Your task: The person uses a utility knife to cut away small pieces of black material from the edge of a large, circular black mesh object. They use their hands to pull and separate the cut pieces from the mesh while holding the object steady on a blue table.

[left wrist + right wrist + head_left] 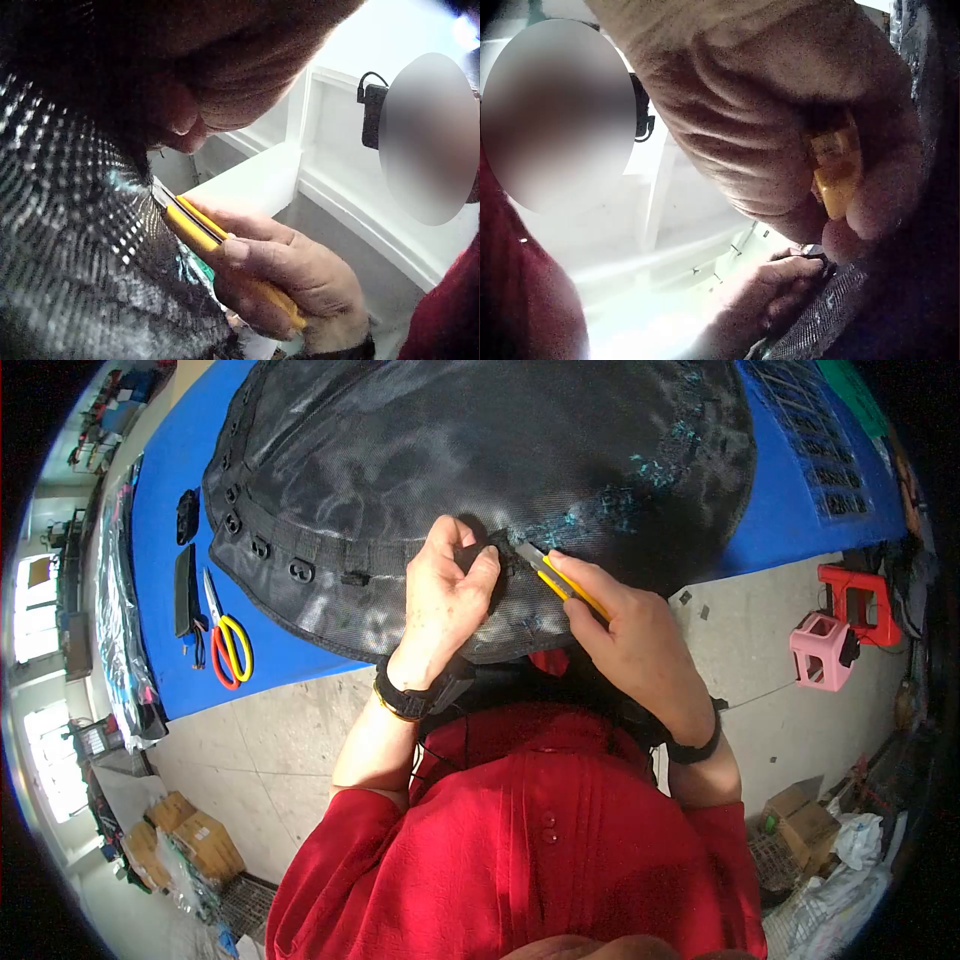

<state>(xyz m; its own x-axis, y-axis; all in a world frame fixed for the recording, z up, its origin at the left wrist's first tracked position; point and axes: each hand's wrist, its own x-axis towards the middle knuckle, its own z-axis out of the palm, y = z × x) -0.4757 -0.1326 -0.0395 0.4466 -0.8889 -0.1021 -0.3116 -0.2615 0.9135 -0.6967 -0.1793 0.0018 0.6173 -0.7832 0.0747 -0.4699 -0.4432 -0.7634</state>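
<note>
Black mesh fabric (400, 450) with a strap edge and several black fittings lies over the blue table. The left hand (450, 592) pinches a fold of its strap near the front edge. A yellow utility knife (572, 588) is gripped in the right hand (640, 650), its blade at the fabric just beside the left fingertips. In the left wrist view the knife (196, 229) points up at the mesh (82, 232), held by the right hand (300, 277). The right wrist view shows the knife's yellow end (836, 180) inside the right hand. Teal threads (600, 510) are scattered on the mesh.
Scissors with red and yellow handles (230, 650) lie on the blue table (290, 665) at the left, beside a dark flat tool (185, 590) and a small black item (187, 517). Pink (822, 652) and red stools (865, 605) stand on the floor at the right.
</note>
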